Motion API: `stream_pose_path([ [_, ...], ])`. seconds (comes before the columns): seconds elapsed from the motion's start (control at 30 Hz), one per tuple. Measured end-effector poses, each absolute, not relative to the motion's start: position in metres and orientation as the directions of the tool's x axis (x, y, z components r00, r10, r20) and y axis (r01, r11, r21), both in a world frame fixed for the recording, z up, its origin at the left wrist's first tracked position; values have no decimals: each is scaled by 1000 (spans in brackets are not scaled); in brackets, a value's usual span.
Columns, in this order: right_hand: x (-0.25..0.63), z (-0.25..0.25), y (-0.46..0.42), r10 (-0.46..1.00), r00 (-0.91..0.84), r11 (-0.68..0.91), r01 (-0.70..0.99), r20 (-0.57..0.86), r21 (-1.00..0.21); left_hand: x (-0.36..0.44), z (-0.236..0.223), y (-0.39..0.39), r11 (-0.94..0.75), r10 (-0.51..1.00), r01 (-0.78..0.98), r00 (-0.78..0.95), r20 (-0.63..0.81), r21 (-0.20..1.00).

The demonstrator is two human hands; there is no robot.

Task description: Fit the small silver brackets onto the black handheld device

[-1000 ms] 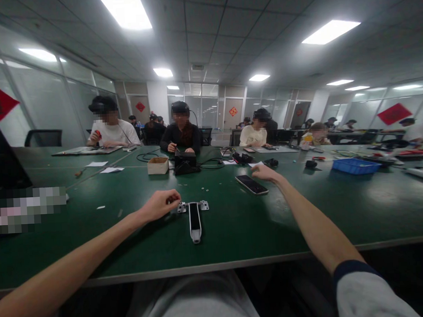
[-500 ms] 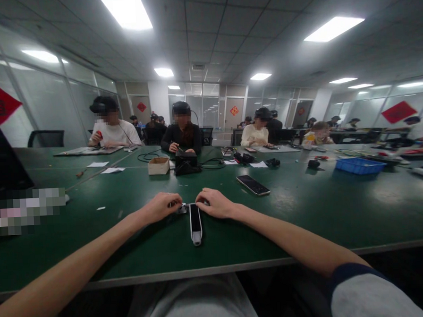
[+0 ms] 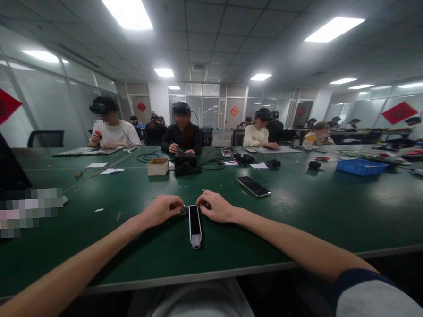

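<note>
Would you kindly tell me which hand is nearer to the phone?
Right. The right hand is left of the phone and closer to the wearer; the left hand is farther left, across the white-and-black device.

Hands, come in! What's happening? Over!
Left hand, right hand: flanking far end of white-framed black oblong device. Black rectangular phone: beyond right hand, not blocking.

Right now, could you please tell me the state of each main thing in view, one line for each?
White-and-black device: narrow end toward the wearer
Left hand: fingers curled beside the device's far end; grip unclear
Right hand: fingers curled on the opposite side; grip unclear
Phone: lying face up
Beige box: open-topped
Blue tray: upright, open-topped
Ceiling lights: lit
</note>
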State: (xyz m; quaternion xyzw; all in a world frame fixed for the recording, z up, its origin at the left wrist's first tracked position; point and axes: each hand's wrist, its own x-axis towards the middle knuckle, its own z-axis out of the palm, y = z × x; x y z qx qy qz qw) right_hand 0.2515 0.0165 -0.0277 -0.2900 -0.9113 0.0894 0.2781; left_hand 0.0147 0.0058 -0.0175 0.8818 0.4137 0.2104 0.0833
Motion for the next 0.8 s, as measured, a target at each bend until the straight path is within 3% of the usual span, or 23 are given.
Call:
stream_pose_path([
  [0.57,252,-38,23,555,-666,832,436,499,-343,23,-20,1,-526,849,678,454,270,513],
  [0.8,254,-36,23,574,-667,815,406,475,-414,22,-24,1,-547,836,663,464,293,511],
])
